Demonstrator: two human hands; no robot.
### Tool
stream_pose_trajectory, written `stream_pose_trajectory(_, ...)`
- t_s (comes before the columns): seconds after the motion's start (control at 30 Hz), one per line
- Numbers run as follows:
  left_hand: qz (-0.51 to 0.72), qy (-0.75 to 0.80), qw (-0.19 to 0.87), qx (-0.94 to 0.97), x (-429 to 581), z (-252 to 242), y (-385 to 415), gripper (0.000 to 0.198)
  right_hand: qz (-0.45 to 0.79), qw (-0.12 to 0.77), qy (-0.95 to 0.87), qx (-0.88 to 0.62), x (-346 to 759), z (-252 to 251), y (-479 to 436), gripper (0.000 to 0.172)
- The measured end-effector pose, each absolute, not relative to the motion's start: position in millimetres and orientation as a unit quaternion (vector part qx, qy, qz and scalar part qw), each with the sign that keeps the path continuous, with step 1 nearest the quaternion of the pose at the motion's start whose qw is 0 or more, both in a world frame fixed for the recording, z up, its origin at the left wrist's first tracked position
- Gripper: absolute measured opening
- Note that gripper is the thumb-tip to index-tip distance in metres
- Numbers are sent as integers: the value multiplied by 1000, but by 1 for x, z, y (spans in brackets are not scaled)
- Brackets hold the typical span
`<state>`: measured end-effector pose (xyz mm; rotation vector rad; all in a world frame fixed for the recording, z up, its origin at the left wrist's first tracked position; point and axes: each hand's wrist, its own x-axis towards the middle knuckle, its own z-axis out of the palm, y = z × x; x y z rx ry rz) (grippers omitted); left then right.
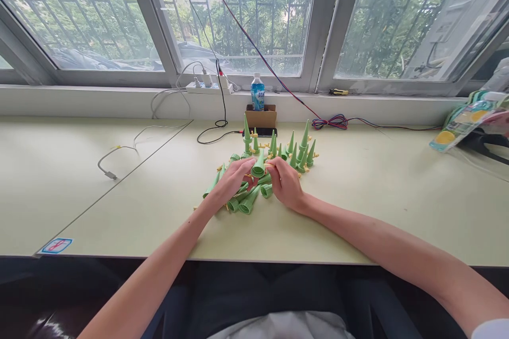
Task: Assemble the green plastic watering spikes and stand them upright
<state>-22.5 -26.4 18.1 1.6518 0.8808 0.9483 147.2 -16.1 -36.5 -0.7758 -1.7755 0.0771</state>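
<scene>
My left hand (237, 176) is closed around a green plant watering spike (258, 167), its hollow threaded end facing me. On the right side of that spike, my right hand (283, 180) pinches a small yellow valve (269, 166); its fingertips are partly hidden. Under and around both hands lies a heap of similar green spikes (248, 201), several on their sides with open ends toward me. Behind the hands, more spikes stand upright, such as a tall one (305, 135) on the right, with yellow valves sticking out sideways.
A blue-labelled bottle (257, 93) stands in a cardboard box (267, 117) by the window, with a phone (260, 132) in front. Cables (330, 122) lie along the back. A white cable (109, 174) crosses the table at left. Bags and scissors (487, 143) are at far right.
</scene>
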Motion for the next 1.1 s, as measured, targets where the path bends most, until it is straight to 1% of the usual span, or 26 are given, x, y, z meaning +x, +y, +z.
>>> stream_pose_trajectory(0.13,392,368,476,696,-22,19,-27,37,20,559,-756,-340,147,-38,-16,26)
stream_pose_trajectory(0.37,380,375,405,742,-22,19,-29,37,26,550,-758,-348,147,-40,-15,29)
stream_pose_trajectory(0.6,411,350,366,758,-22,17,-28,35,38,532,-760,-371,147,-41,-13,32)
stream_pose_trajectory(0.7,428,335,358,759,-22,13,-26,36,36,538,-756,-371,146,-40,-13,31)
stream_pose_trajectory(0.8,452,336,343,752,-21,10,-24,30,31,547,-750,-371,146,-39,-13,31)
stream_pose_trajectory(0.93,498,378,317,714,-19,10,-22,17,22,559,-742,-370,145,-38,-15,30)
stream_pose_trajectory(0.97,502,392,309,706,-18,10,-21,20,20,563,-740,-368,144,-38,-15,30)
stream_pose_trajectory(1.1,465,451,285,706,-20,10,-20,58,12,575,-735,-359,144,-38,-16,27)
